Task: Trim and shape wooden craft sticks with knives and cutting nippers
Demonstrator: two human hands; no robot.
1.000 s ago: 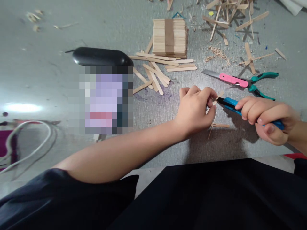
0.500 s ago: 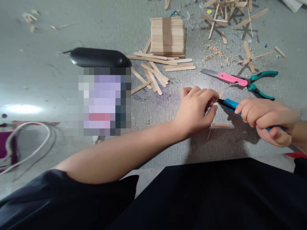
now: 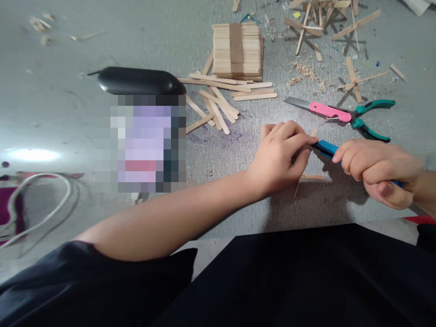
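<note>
My right hand is wrapped round a blue utility knife, whose front end points left toward my other hand. My left hand is curled over some crossed craft sticks, pinching them against the table; their ends show beside and below the fingers, and the joint is hidden. The left index fingertip rests at the front of the knife, so its blade cannot be seen. Above the hands lies a pink-handled cutter across green-handled pliers.
A banded stack of craft sticks stands at the back, with loose sticks before it. Crossed sticks and wood shavings lie at right. To the left are a black case, a blurred-out object and a white cable.
My left index finger has stretched forward onto the front end of the utility knife. The right hand keeps its grip, nearly in the same place.
</note>
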